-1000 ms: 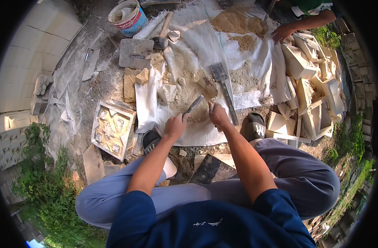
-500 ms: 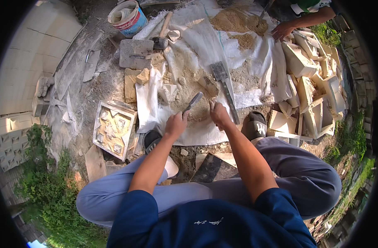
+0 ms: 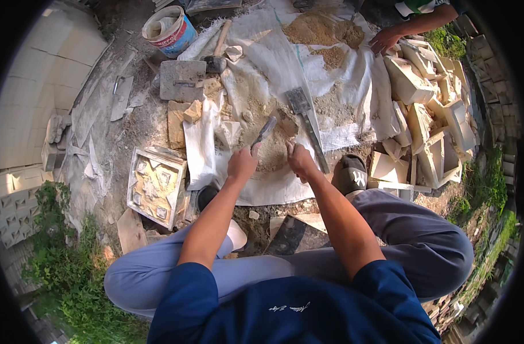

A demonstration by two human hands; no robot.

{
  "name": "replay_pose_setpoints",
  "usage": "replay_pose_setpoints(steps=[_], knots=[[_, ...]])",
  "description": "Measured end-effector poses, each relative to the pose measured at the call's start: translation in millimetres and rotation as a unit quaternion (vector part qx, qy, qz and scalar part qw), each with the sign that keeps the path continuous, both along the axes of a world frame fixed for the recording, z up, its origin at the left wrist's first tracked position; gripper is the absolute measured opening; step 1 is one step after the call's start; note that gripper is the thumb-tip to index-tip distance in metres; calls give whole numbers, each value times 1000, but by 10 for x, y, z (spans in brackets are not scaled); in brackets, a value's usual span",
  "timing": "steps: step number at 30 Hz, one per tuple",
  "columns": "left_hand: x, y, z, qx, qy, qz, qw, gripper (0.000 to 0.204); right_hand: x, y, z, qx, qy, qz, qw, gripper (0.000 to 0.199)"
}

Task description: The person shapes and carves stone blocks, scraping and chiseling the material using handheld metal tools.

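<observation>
Both hands point(image 3: 270, 160) barely shifted, perhaps gripping a chisel point(image 3: 264, 132).

Sunlit outdoor yard — dirt ground point(image 3: 130, 123), pale tiled wall point(image 3: 38, 80), green weeds point(image 3: 61, 275)

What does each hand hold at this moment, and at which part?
The left hand holds a small flat metal tool by its lower end. The right hand presses on the sandy pile; whether it grips anything cannot be told.

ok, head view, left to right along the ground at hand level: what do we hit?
Square patterned mould → left hand holding a small trowel → right hand → black shoe → pile of pale cast blocks.
</observation>
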State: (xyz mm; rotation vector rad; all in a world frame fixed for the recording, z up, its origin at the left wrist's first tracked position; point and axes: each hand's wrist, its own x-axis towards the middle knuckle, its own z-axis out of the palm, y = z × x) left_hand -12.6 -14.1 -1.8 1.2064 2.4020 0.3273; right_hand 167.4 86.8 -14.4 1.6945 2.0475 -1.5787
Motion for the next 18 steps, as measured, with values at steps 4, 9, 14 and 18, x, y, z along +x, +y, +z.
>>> replay_pose_setpoints(steps=[4, 9, 14, 18], knots=[[55, 35, 20, 8, 0, -11, 1000, 58, 58, -54, -222, 113, 7, 15, 993, 58], [10, 130, 73, -5, 3, -15, 1000, 56, 1, -88, -259, 70, 9, 1, 998, 57], [-53, -123, 63, -5, -14, 7, 1000, 55, -193, -96, 161, -25, 9, -4, 1000, 56], [78, 116, 43, -69, -8, -50, 996, 52, 2, -129, -112, 101, -6, 4, 995, 54]])
